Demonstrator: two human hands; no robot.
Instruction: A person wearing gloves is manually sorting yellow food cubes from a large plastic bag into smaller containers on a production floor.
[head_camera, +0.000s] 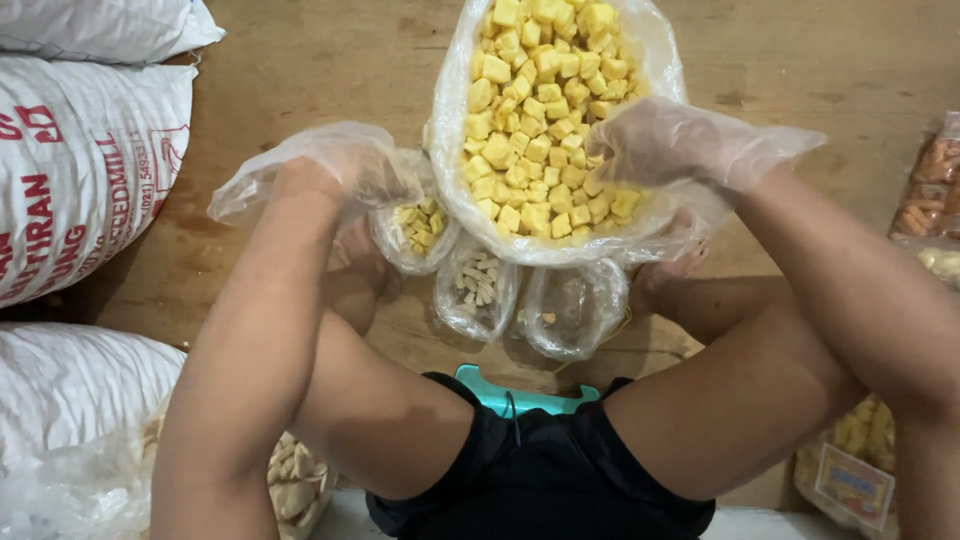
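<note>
A big clear plastic bag (455, 120) lies open on the wooden floor, filled with yellow cube-shaped snacks (540, 110). My right hand (655, 140), in a loose clear plastic glove, reaches into the bag's right side among the cubes. My left hand (335, 170), also gloved, holds a small clear bag (420, 230) with a few yellow cubes in it, just left of the big bag. Two more small bags sit below the big one: one (478, 290) holds pale stick pieces, the other (572, 310) looks nearly empty.
White printed sacks (80, 150) are stacked on the left. Packets of orange and pale snacks (930, 190) lie at the right edge, another packet (855, 460) by my right knee. I sit on a low teal stool (500, 392), knees spread. A bag of pale crackers (295, 485) lies bottom left.
</note>
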